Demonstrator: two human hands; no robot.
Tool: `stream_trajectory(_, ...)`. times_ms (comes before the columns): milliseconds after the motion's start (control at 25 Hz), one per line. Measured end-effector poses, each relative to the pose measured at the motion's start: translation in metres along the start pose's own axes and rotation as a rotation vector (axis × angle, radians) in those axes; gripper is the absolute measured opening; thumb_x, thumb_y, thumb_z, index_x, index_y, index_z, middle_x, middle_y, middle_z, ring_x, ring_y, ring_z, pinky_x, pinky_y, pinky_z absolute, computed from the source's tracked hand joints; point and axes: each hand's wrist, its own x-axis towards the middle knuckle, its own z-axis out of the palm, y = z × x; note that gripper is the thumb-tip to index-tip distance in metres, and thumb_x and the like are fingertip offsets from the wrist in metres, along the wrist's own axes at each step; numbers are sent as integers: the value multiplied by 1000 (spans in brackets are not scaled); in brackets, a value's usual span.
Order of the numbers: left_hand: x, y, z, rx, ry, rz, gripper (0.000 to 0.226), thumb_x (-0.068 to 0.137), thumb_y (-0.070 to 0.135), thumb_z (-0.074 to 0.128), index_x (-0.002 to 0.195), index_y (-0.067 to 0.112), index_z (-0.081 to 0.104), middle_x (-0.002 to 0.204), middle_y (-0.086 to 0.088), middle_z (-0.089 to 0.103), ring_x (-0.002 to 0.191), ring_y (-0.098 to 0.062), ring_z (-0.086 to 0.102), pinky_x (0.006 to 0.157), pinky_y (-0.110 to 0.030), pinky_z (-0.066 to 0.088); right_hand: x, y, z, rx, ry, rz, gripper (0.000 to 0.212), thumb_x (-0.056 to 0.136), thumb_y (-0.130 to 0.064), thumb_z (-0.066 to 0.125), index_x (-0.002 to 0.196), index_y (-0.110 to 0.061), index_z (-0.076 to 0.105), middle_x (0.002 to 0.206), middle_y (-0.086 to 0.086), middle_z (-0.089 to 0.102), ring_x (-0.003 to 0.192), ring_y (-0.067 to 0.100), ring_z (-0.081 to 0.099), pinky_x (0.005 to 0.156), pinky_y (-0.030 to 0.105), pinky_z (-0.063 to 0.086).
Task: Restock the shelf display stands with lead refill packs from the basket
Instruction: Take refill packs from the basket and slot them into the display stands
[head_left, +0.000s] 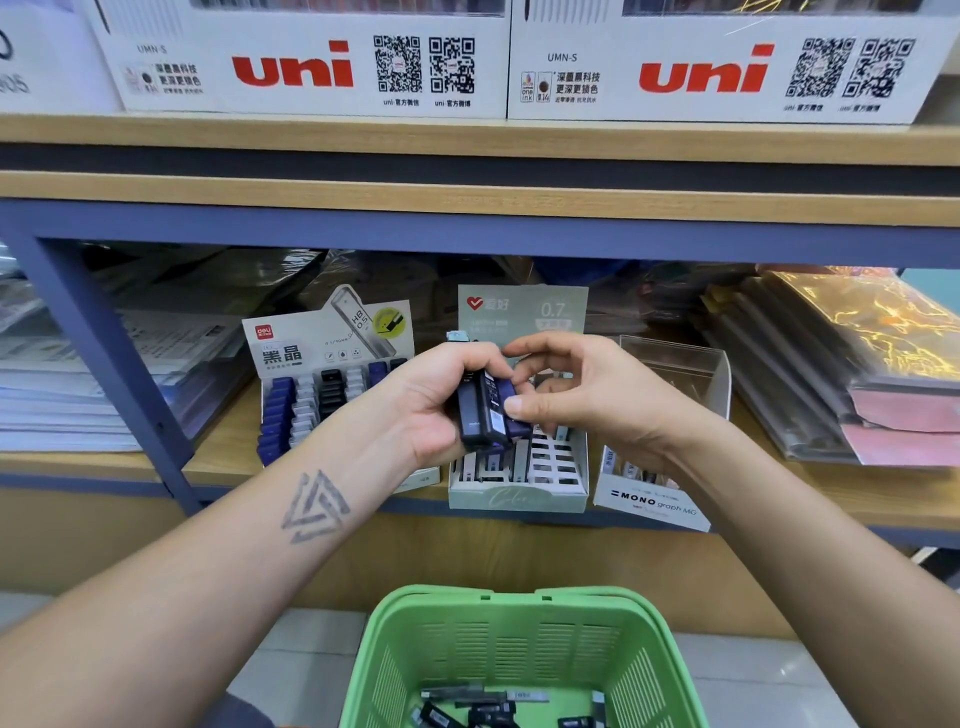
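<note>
My left hand grips a small bunch of dark blue and black lead refill packs upright in front of the shelf. My right hand meets it from the right, thumb pressed on the side of one blue pack, the other fingers curled above. Behind and below the hands stands a pale green display stand with a 0.7 backing card and many vacant slots. To its left is a Deli stand with rows of blue, white and black packs. The green basket below holds several loose packs.
A Mono graph MG box and a clear plastic tray sit right of the green stand. Stacks of paper lie at left, wrapped folders at right. White uni boxes line the shelf above.
</note>
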Motion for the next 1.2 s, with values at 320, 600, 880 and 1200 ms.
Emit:
stream_trajectory(320,-4,8,-14,98,9,11,9,92,0,56,97,-1,63,83,-17,73,68,-33,71,69,-43,62,10,-21,18,-186,69,92,54,81,-1,77,129,-16,59,98,8,74,56,12,64,49,23,46)
stream_trajectory(600,-14,20,-35,89,7,37,14,94,3,55,98,-2,68,81,-16,72,66,-26,72,65,-35,62,28,-28,41,46,33,268,22,80,8,70,98,-3,66,49,2,53,41,11,42,39,20,29)
stream_trajectory(880,-31,26,-67,102,104,31,12,94,1,56,103,2,64,82,-17,72,71,-27,71,63,-36,60,57,-29,75,264,79,419,25,86,3,59,69,-14,50,56,0,42,35,4,34,33,13,22)
stream_trajectory(1200,-43,40,-114,114,208,42,20,90,-4,58,110,-5,63,87,-21,70,65,-25,70,52,-29,57,78,-35,113,287,116,298,10,89,5,63,84,-3,61,62,9,60,44,12,52,39,17,42)
